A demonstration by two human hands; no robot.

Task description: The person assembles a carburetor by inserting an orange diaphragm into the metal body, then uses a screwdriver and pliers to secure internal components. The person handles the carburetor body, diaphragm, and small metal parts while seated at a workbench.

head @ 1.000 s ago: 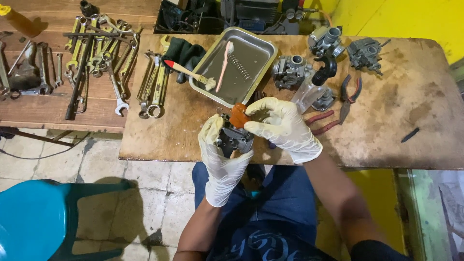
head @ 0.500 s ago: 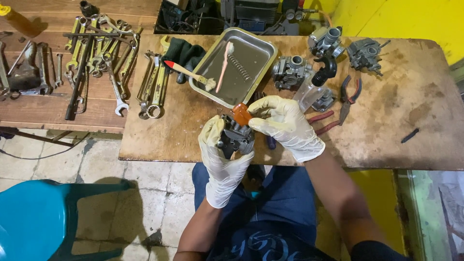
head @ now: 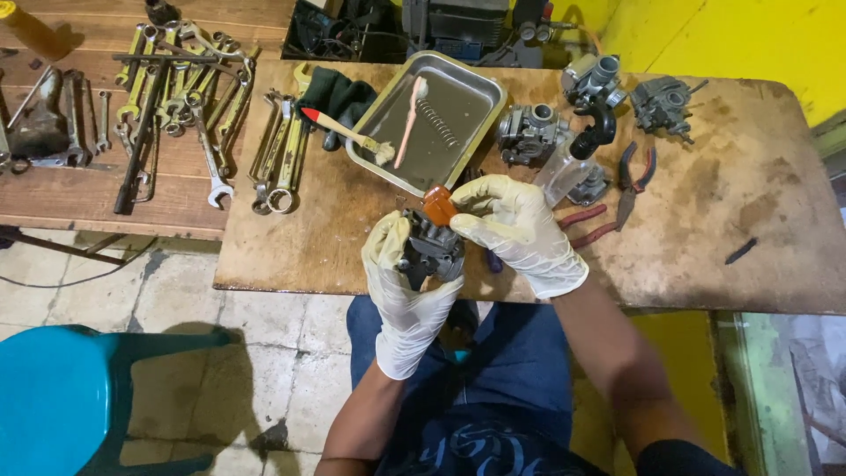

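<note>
Head view shows my lap in blue trousers [head: 520,370] nearest, with a teal chair [head: 62,397] off to my left on the tiled floor. Just above my knees, at the near table [head: 758,264] edge, my gloved left hand [head: 405,282] is wrapped around a dark carburetor [head: 432,251], holding it upright. My gloved right hand [head: 520,229] pinches an orange-handled tool [head: 439,204] down onto its top. Beyond my hands lies a steel tray [head: 480,123] with a toothbrush [head: 410,119] and spring [head: 436,119] inside, and a red-tipped brush [head: 344,134] resting on its rim. Right of it sit more carburetors [head: 529,132] and red pliers [head: 630,176]. Farther left, wrenches [head: 189,97] are spread over a wooden bench [head: 53,194].
</note>
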